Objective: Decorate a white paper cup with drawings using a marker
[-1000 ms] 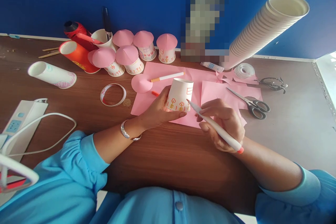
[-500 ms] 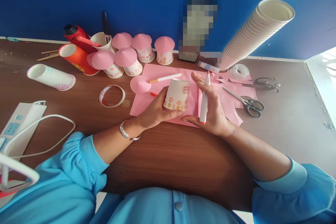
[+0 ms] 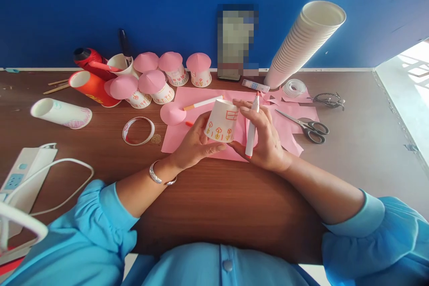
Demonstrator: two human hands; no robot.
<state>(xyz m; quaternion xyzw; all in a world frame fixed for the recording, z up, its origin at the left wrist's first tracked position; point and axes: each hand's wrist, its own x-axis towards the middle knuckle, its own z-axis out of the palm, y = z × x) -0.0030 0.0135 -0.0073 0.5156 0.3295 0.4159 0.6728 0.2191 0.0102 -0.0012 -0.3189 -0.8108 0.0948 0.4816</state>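
Upside down in my left hand (image 3: 194,145) is a white paper cup (image 3: 219,125), gripped by its side. Drawn on the cup are a red window and a row of red and yellow flowers. A white marker (image 3: 252,127) with a red tip pointing up is tucked in my right hand (image 3: 268,143). The right fingertips reach the cup's right side, with the thumb near its lower edge. Beneath both hands lies pink paper (image 3: 181,136). A pink paper cone (image 3: 172,114) and an orange-ended marker (image 3: 203,103) rest on it.
Several decorated cups with pink cone tops (image 3: 199,65) stand along the blue wall. Behind are a phone (image 3: 231,44) and a tall stack of cups (image 3: 301,47). Scissors (image 3: 313,129) lie right, a tape ring (image 3: 125,132) left, a power strip (image 3: 25,178) far left.
My right hand has come in to the cup, its fingers now against the side. The cup has turned so more of the red window shows. The view has shifted slightly.
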